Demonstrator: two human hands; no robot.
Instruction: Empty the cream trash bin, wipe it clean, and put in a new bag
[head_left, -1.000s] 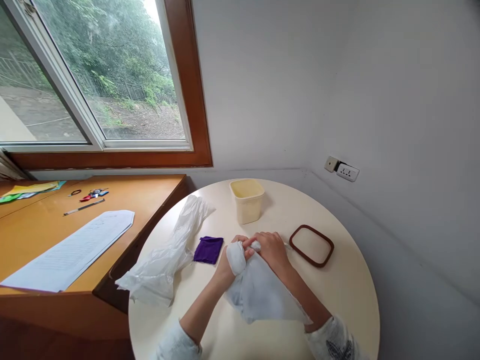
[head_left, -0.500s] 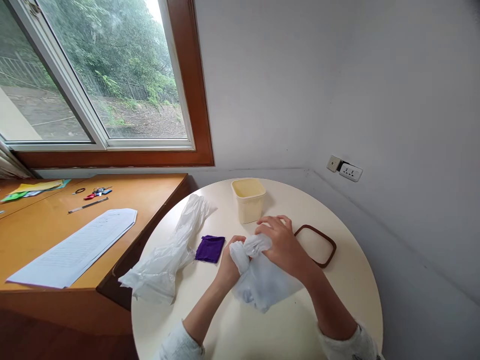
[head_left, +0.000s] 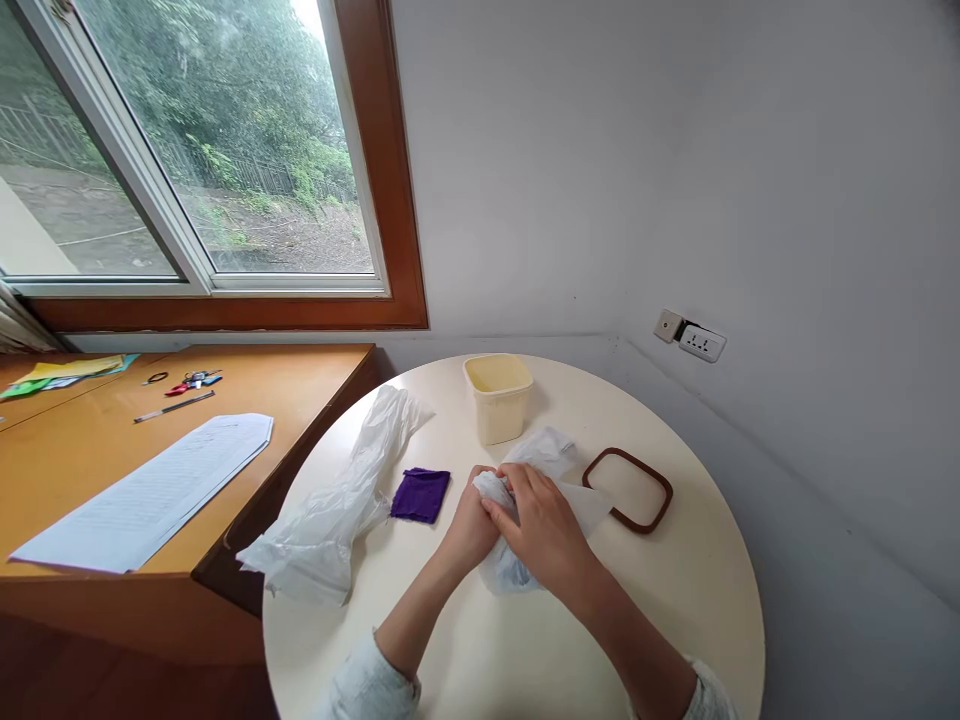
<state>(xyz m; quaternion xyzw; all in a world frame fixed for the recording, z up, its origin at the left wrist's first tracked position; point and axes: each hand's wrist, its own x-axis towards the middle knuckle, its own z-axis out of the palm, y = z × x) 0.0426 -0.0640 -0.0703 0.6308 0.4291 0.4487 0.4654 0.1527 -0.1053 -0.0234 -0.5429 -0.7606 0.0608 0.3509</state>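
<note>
Hands (head_left: 546,520): both gripping bunched wht plastic bag (head_left: 493,488) | purple cloth (head_left: 420,496) L | brn ring (head_left: 645,467) R | crm tub (head_left: 500,418) beyond

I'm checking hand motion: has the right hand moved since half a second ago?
Yes. Judged against the pale yellow container, the right hand has moved toward the person and slightly left.

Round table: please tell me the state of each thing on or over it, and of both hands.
White bag: bunched up, held.
Left hand: gripping the bag.
Right hand: gripping the bag.
Other plastic bag: crumpled, lying.
Purple cloth: folded.
Yellow container: upright, open-topped.
Brown frame: lying flat.
</note>
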